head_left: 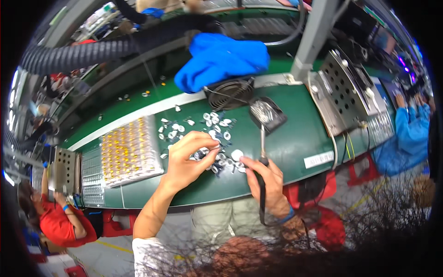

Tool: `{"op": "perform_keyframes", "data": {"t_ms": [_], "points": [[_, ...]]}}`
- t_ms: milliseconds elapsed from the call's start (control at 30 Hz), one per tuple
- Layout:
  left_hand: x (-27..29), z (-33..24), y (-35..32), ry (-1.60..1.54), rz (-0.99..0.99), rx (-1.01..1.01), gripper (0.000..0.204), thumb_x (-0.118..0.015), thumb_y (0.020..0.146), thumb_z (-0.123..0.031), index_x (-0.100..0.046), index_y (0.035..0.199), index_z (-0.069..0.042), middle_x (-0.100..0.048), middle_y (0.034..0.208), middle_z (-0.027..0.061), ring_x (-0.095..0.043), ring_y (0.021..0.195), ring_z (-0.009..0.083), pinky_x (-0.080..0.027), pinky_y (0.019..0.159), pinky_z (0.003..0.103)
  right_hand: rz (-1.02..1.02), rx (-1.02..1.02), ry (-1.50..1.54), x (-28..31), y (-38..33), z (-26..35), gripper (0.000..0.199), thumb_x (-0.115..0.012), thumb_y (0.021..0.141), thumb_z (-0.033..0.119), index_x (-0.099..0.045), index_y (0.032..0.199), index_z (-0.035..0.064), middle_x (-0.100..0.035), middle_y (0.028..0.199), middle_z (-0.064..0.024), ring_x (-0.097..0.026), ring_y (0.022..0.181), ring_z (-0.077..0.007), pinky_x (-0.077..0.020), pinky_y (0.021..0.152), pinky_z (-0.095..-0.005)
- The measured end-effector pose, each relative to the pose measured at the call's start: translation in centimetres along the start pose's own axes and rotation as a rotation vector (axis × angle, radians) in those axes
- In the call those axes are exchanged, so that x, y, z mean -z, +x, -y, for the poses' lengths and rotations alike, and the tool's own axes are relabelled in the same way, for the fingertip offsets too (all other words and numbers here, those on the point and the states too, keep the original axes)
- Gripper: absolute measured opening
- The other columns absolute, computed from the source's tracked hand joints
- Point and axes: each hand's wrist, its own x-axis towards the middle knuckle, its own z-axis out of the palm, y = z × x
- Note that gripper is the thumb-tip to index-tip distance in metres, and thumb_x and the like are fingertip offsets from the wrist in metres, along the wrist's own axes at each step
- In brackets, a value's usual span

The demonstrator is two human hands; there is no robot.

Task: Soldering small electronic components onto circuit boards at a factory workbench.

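My left hand point(190, 157) is raised over the green bench, thumb and forefinger pinched around something too small to make out. Below and beyond it lies a loose scatter of small white ring-shaped parts with dark wires point(217, 121). A soldering iron point(263, 150) with a metal shaft and black handle is gripped in my right hand point(270, 182). Its far end reaches a black tray point(275, 123) holding a silvery tangle. Close to my right fingertips is a round white piece point(237, 154); whether they touch it I cannot tell.
To the left stands a clear tray of yellow parts point(131, 154). A black fan point(229, 93) with blue cloth point(221, 60) over it sits at the back. A perforated metal box point(346, 92) stands right. People in red point(64, 221) and blue point(410, 124) clothing work at either side.
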Motion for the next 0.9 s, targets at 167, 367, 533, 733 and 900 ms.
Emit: {"op": "perform_keyframes", "data": {"t_ms": [167, 367, 533, 733, 900], "points": [[-3.1, 0.8, -0.6, -0.009, 0.056, -0.021, 0.024, -0.083, 0.076, 0.007, -0.075, 0.097, -0.001, -0.074, 0.095, 0.012, -0.073, 0.088, 0.024, -0.059, 0.077, 0.033, 0.028, -0.028, -0.037, 0.3, 0.0, -0.3, 0.048, -0.077, 0.078, -0.007, -0.06, 0.122, 0.0025, -0.075, 0.123, -0.0156, -0.066, 0.088, -0.0304, -0.0542, 0.076, -0.0389], [-3.5, 1.2, -1.3, -0.02, 0.11, -0.004, 0.025, -0.083, 0.075, 0.007, -0.075, 0.097, -0.002, -0.073, 0.098, 0.0119, -0.073, 0.088, 0.0255, -0.059, 0.076, 0.033, 0.051, -0.016, -0.067, -0.2, 0.4, 0.3, 0.046, -0.078, 0.078, -0.005, -0.064, 0.12, 0.0044, -0.074, 0.124, -0.0124, -0.065, 0.101, -0.0302, -0.0524, 0.083, -0.0402], [-2.8, 1.3, -2.0, -0.032, 0.303, -0.127, 0.027, -0.077, 0.083, 0.002, -0.071, 0.109, -0.002, -0.068, 0.107, 0.0117, -0.069, 0.096, 0.0301, -0.058, 0.082, 0.037, 0.198, 0.019, -0.262, 0.0, 0.0, 0.6, 0.051, -0.074, 0.077, 0.003, -0.067, 0.127, 0.0082, -0.073, 0.116, -0.0099, -0.063, 0.104, -0.033, -0.0494, 0.085, -0.0454], [2.6, 0.2, -1.5, 0.146, 0.258, -0.183, 0.022, -0.079, 0.081, 0.003, -0.072, 0.102, 0.0, -0.071, 0.101, 0.0118, -0.071, 0.092, 0.029, -0.058, 0.081, 0.037, 0.168, 0.001, -0.299, -0.7, -0.8, -0.4, 0.04, -0.074, 0.078, -0.004, -0.068, 0.115, 0.0105, -0.073, 0.128, -0.002, -0.063, 0.106, -0.0304, -0.0507, 0.087, -0.0441], [14.9, 8.6, 1.7, 0.494, -0.049, 0.229, 0.018, -0.071, 0.087, 0.001, -0.074, 0.105, 0.002, -0.075, 0.098, 0.0153, -0.074, 0.089, 0.0256, -0.057, 0.079, 0.036, 0.148, -0.007, -0.177, -0.2, -0.4, 0.3, 0.046, -0.076, 0.077, -0.003, -0.064, 0.12, 0.0054, -0.071, 0.133, -0.0129, -0.063, 0.104, -0.0335, -0.0495, 0.085, -0.0422]]}}
